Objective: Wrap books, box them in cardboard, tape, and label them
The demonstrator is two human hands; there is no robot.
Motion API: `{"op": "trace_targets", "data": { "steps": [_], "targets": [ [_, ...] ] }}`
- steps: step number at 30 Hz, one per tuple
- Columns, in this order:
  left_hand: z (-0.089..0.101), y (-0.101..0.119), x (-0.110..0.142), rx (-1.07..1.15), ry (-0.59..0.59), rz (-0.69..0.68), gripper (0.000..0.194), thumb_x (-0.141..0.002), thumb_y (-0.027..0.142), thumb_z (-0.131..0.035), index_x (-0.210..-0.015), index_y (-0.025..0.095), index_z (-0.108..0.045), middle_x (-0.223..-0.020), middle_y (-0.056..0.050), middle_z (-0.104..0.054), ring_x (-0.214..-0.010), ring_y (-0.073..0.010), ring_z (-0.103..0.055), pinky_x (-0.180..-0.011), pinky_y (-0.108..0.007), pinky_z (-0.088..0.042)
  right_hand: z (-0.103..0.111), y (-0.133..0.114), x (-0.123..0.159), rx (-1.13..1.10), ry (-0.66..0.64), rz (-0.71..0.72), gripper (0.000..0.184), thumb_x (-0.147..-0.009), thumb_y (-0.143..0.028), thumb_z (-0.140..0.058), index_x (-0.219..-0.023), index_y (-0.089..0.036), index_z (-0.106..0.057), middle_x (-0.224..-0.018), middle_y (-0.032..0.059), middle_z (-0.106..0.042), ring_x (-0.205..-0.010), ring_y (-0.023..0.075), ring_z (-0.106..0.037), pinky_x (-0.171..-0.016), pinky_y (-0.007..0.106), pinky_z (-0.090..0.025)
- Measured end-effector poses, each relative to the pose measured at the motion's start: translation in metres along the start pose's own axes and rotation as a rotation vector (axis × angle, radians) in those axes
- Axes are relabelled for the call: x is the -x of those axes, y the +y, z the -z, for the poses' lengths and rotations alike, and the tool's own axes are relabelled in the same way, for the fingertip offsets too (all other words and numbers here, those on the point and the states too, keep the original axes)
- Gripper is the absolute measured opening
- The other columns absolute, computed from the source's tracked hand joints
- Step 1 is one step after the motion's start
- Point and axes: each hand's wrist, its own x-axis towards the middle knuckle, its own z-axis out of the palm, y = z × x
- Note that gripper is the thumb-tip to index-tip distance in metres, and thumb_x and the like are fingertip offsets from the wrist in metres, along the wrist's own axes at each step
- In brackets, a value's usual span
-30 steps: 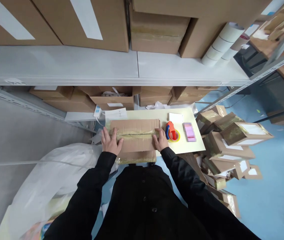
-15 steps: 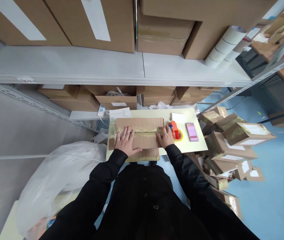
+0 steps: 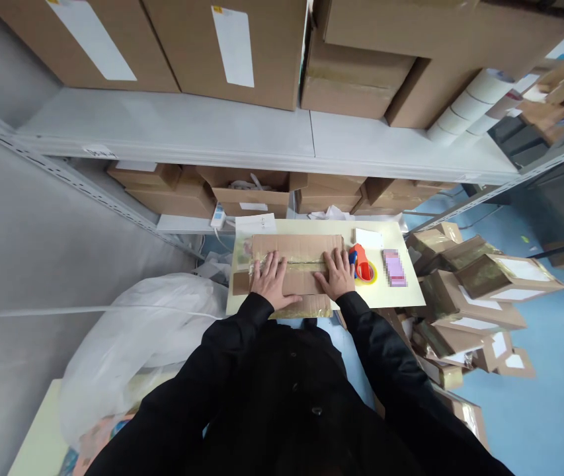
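Note:
A flat brown cardboard box [image 3: 297,246] lies on the small pale table [image 3: 401,297], with shiny tape along the seam across its top. My left hand [image 3: 270,283] rests on the box's left part, fingers spread and flat. On the right part lies my right hand [image 3: 337,272], also flat with its fingers apart. Just right of that hand sits an orange tape dispenser [image 3: 362,263] with a yellow-edged roll. Another taped cardboard piece [image 3: 311,307] shows below the box's near edge; how the two are joined I cannot tell.
A pixelated pink item [image 3: 394,268] and a white paper stack [image 3: 367,238] lie at the table's right. Taped boxes [image 3: 470,294] are piled on the floor to the right. A shelf [image 3: 187,125] with cartons spans the front. Clear plastic wrap [image 3: 137,337] bulges at left.
The whole view has shifted, so the table and shelf appear farther right. My right hand's fingers have spread out flatter on the box; my left hand stays on it.

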Motion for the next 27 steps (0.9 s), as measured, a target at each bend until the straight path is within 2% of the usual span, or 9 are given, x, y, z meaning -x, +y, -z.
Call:
{"op": "trace_targets", "data": {
  "steps": [3,7,11,14,19,21,23,25,27],
  "targets": [
    [0.004,-0.005,0.003,0.013,-0.008,-0.023,0.108,-0.065,0.078,-0.049,-0.145,0.009,-0.028,-0.153,-0.020,-0.017,-0.142,-0.0366,-0.012,-0.112,-0.056,-0.004,-0.002,0.003,0.000,0.009,0.001,-0.004,0.068,-0.083,-0.054,-0.048,-0.143,-0.024,-0.033,-0.154,0.0119,-0.022,-0.140,0.0376,-0.014,-0.103,0.060,-0.027],
    [0.008,-0.004,0.004,-0.005,-0.003,-0.045,0.103,-0.067,0.075,-0.050,-0.145,0.012,-0.028,-0.154,-0.019,-0.014,-0.142,-0.0387,-0.009,-0.109,-0.062,0.002,-0.004,0.005,-0.004,0.000,-0.010,-0.036,0.069,-0.082,-0.054,-0.049,-0.142,-0.023,-0.035,-0.153,0.0118,-0.022,-0.140,0.0367,-0.015,-0.102,0.058,-0.031],
    [0.008,0.006,-0.003,-0.004,-0.015,-0.137,0.101,-0.069,0.072,-0.051,-0.146,0.012,-0.025,-0.154,-0.017,-0.016,-0.142,-0.0369,-0.009,-0.109,-0.063,0.006,-0.007,0.004,-0.006,0.017,-0.013,-0.107,0.067,-0.082,-0.055,-0.052,-0.141,-0.027,-0.037,-0.154,0.0120,-0.020,-0.140,0.0395,-0.013,-0.101,0.066,-0.024],
    [0.006,0.010,-0.010,0.009,-0.032,-0.144,0.099,-0.069,0.069,-0.053,-0.146,0.012,-0.026,-0.153,-0.017,-0.019,-0.142,-0.0364,-0.012,-0.110,-0.062,0.006,-0.006,0.001,-0.003,0.028,-0.022,-0.110,0.069,-0.081,-0.058,-0.052,-0.141,-0.029,-0.037,-0.155,0.0120,-0.017,-0.140,0.0414,-0.008,-0.101,0.070,-0.016],
    [0.001,0.008,-0.014,0.025,-0.048,-0.120,0.096,-0.070,0.067,-0.054,-0.145,0.014,-0.029,-0.152,-0.016,-0.023,-0.141,-0.0365,-0.017,-0.111,-0.060,0.002,-0.004,0.003,0.004,-0.105,-0.011,-0.015,0.079,-0.076,-0.062,-0.055,-0.143,-0.025,-0.035,-0.154,0.0128,-0.018,-0.141,0.0408,-0.005,-0.105,0.064,-0.020],
    [-0.001,0.008,-0.013,0.023,-0.049,-0.105,0.095,-0.069,0.067,-0.055,-0.145,0.015,-0.029,-0.152,-0.016,-0.024,-0.140,-0.0367,-0.017,-0.111,-0.060,0.002,-0.006,0.013,0.004,-0.252,0.036,0.012,0.076,-0.077,-0.062,-0.054,-0.140,-0.022,-0.039,-0.153,0.0131,-0.024,-0.141,0.0380,-0.011,-0.107,0.059,-0.024],
    [-0.003,0.007,-0.012,0.015,-0.049,-0.091,0.095,-0.069,0.066,-0.055,-0.145,0.014,-0.029,-0.152,-0.017,-0.024,-0.140,-0.0365,-0.018,-0.111,-0.060,0.002,-0.012,0.033,0.004,-0.463,0.134,-0.033,0.063,-0.084,-0.057,-0.043,-0.136,-0.019,-0.044,-0.147,0.0143,-0.035,-0.138,0.0318,-0.027,-0.106,0.050,-0.032],
    [-0.005,0.008,-0.011,0.005,-0.045,-0.080,0.095,-0.071,0.065,-0.054,-0.145,0.013,-0.028,-0.152,-0.017,-0.024,-0.140,-0.0360,-0.018,-0.111,-0.060,0.003,-0.019,0.060,0.003,-0.632,0.252,-0.196,0.055,-0.091,-0.049,-0.030,-0.129,-0.015,-0.049,-0.134,0.0166,-0.049,-0.126,0.0265,-0.045,-0.100,0.044,-0.040],
    [-0.006,0.008,-0.010,-0.001,-0.044,-0.075,0.093,-0.072,0.064,-0.053,-0.145,0.012,-0.028,-0.152,-0.017,-0.024,-0.140,-0.0357,-0.018,-0.111,-0.060,0.004,-0.027,0.090,0.001,-0.650,0.295,-0.395,0.054,-0.090,-0.047,-0.029,-0.121,-0.011,-0.054,-0.120,0.0189,-0.057,-0.114,0.0265,-0.054,-0.094,0.044,-0.044]
  ]
}}
